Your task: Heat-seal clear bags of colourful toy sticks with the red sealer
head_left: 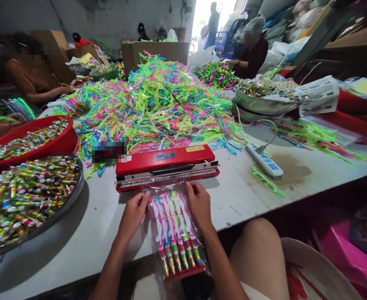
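Between my two hands is a clear plastic bag (pixel 175 233) holding a row of several colourful tubes with white and pink plastic pieces above them. My left hand (pixel 135 212) pinches the bag's upper left edge between thumb and fingers. On the other side, my right hand (pixel 199 202) grips the upper right edge. The bag's top end lies at the front edge of a red heat sealer (pixel 167 160), close to its sealing strip. The bag's lower end hangs past the table edge over my lap.
A metal bowl (pixel 81 177) and a red basin (pixel 72 133), both full of small colourful tubes, stand at left. Behind the sealer rises a heap of bright plastic pieces (pixel 171 96). A power strip (pixel 265 160) with a plugged-in cord lies at right. Co-workers sit around the table.
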`<state>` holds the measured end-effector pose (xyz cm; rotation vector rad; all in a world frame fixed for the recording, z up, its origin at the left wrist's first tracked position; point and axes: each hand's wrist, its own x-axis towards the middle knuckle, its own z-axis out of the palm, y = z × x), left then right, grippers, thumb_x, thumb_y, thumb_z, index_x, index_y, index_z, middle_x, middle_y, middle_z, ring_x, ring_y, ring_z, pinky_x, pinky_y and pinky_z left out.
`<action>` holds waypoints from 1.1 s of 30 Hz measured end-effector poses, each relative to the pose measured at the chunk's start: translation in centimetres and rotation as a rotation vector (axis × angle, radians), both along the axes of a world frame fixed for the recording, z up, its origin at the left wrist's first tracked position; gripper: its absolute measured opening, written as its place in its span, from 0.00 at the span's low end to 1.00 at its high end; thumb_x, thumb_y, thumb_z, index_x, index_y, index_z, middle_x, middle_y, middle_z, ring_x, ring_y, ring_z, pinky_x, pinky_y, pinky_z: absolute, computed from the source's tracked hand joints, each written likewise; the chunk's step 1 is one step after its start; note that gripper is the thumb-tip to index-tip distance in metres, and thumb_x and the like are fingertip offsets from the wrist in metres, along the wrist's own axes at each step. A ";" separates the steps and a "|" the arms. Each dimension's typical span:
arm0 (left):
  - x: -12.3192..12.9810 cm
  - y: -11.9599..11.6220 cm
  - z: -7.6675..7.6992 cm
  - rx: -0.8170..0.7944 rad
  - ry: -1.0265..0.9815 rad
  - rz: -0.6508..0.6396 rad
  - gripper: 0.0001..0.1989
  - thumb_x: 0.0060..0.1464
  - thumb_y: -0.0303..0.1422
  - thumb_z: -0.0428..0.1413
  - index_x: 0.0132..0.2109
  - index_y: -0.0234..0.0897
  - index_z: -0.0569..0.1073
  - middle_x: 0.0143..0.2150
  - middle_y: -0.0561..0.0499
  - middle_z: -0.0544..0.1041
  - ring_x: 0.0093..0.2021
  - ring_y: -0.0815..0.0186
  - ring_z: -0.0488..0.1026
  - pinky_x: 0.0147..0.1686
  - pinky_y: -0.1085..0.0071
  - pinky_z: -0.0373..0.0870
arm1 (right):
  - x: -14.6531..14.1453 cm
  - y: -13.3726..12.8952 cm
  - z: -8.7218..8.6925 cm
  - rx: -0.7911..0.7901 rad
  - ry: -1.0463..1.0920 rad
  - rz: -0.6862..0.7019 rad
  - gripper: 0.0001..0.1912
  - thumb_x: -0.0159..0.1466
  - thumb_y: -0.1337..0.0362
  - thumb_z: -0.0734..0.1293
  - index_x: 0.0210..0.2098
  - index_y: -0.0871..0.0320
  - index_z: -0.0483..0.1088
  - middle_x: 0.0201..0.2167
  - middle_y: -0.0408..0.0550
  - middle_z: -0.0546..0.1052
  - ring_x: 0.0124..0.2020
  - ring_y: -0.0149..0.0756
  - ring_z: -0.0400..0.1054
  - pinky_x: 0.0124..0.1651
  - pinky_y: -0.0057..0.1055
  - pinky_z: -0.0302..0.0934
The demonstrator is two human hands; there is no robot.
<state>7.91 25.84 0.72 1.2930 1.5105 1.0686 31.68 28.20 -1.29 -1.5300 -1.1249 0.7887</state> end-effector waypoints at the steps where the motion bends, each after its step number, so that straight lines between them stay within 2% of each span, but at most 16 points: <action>1: 0.1 0.1 -0.1 0.010 -0.013 0.000 0.29 0.65 0.58 0.59 0.28 0.39 0.68 0.24 0.57 0.65 0.26 0.69 0.63 0.27 0.74 0.59 | 0.0 0.1 0.0 0.010 -0.006 0.002 0.27 0.72 0.38 0.65 0.37 0.57 0.77 0.33 0.49 0.81 0.35 0.44 0.73 0.41 0.36 0.63; 5: 0.5 0.3 -0.3 0.022 -0.093 0.082 0.27 0.68 0.56 0.57 0.30 0.40 0.66 0.24 0.58 0.63 0.24 0.70 0.61 0.25 0.75 0.58 | -0.1 0.6 0.4 0.037 -0.047 -0.027 0.27 0.71 0.38 0.65 0.36 0.57 0.75 0.31 0.48 0.80 0.34 0.42 0.71 0.40 0.36 0.61; 9: 0.7 1.1 0.3 0.090 -0.073 0.156 0.25 0.69 0.55 0.56 0.31 0.40 0.69 0.25 0.57 0.66 0.26 0.69 0.63 0.26 0.75 0.60 | -0.5 1.3 1.4 0.056 -0.062 -0.057 0.27 0.72 0.39 0.65 0.37 0.57 0.75 0.32 0.49 0.81 0.34 0.43 0.71 0.41 0.36 0.61; 14: 1.0 2.1 0.6 0.079 -0.038 0.108 0.26 0.68 0.56 0.56 0.31 0.40 0.70 0.23 0.58 0.65 0.24 0.69 0.63 0.25 0.74 0.61 | -0.8 1.6 1.4 0.033 -0.034 -0.125 0.24 0.69 0.41 0.67 0.35 0.57 0.76 0.31 0.50 0.80 0.33 0.43 0.72 0.40 0.37 0.61; 18: 0.3 1.3 0.6 -0.001 0.086 0.099 0.26 0.69 0.57 0.54 0.33 0.40 0.72 0.23 0.57 0.67 0.23 0.68 0.65 0.25 0.72 0.61 | -0.9 1.4 0.6 0.006 0.005 -0.176 0.23 0.67 0.41 0.69 0.35 0.57 0.77 0.33 0.51 0.82 0.36 0.45 0.74 0.42 0.38 0.63; 20: -0.6 0.8 1.7 0.022 0.247 0.097 0.26 0.69 0.56 0.55 0.34 0.40 0.75 0.25 0.55 0.72 0.25 0.67 0.67 0.28 0.71 0.62 | -0.8 1.2 0.3 0.013 0.016 -0.163 0.23 0.67 0.41 0.70 0.36 0.57 0.78 0.34 0.50 0.82 0.37 0.45 0.75 0.42 0.37 0.64; 23: -2.3 1.6 5.3 0.146 0.481 0.099 0.22 0.70 0.53 0.55 0.39 0.39 0.78 0.30 0.53 0.79 0.30 0.65 0.73 0.33 0.71 0.65 | 0.2 0.6 0.6 0.026 -0.003 -0.087 0.24 0.68 0.40 0.70 0.38 0.57 0.78 0.34 0.49 0.82 0.36 0.44 0.75 0.41 0.36 0.65; 24: -2.9 2.5 6.8 0.190 0.533 0.059 0.21 0.70 0.51 0.54 0.41 0.39 0.79 0.32 0.52 0.81 0.33 0.64 0.75 0.36 0.71 0.66 | 0.9 0.5 1.0 0.037 -0.025 -0.063 0.24 0.69 0.40 0.70 0.39 0.57 0.78 0.34 0.49 0.82 0.34 0.42 0.74 0.40 0.36 0.65; 26: -4.0 5.6 9.8 0.250 0.610 -0.141 0.18 0.70 0.48 0.54 0.47 0.39 0.81 0.40 0.50 0.85 0.39 0.62 0.79 0.41 0.71 0.69 | 2.7 0.9 2.5 0.098 -0.098 -0.030 0.24 0.71 0.41 0.68 0.42 0.57 0.78 0.35 0.49 0.83 0.32 0.40 0.73 0.38 0.35 0.65; 28: -4.7 9.7 12.1 0.245 0.653 -0.467 0.17 0.68 0.44 0.55 0.48 0.39 0.83 0.45 0.48 0.86 0.44 0.61 0.81 0.45 0.71 0.71 | 4.9 2.6 4.9 0.187 -0.218 0.031 0.22 0.72 0.44 0.68 0.44 0.57 0.79 0.36 0.49 0.83 0.31 0.39 0.72 0.38 0.35 0.65; 29: -4.9 11.8 12.8 0.198 0.663 -0.647 0.16 0.67 0.42 0.55 0.49 0.39 0.84 0.48 0.47 0.87 0.45 0.61 0.81 0.46 0.71 0.71 | 5.9 4.0 6.3 0.223 -0.289 0.105 0.20 0.72 0.46 0.67 0.45 0.57 0.79 0.37 0.50 0.83 0.31 0.39 0.72 0.38 0.34 0.65; 31: -4.9 15.7 13.6 0.038 0.701 -0.935 0.15 0.64 0.40 0.58 0.50 0.41 0.86 0.48 0.47 0.87 0.44 0.61 0.81 0.43 0.73 0.72 | 7.5 7.7 9.2 0.230 -0.433 0.381 0.17 0.72 0.51 0.67 0.46 0.56 0.81 0.36 0.49 0.83 0.33 0.39 0.73 0.40 0.34 0.64; 33: -4.5 18.5 13.6 -0.160 0.759 -1.086 0.17 0.62 0.39 0.60 0.53 0.41 0.86 0.42 0.47 0.87 0.37 0.63 0.80 0.36 0.74 0.70 | 8.3 11.8 11.5 0.152 -0.542 0.746 0.15 0.70 0.57 0.66 0.44 0.57 0.82 0.37 0.48 0.83 0.35 0.38 0.74 0.41 0.32 0.64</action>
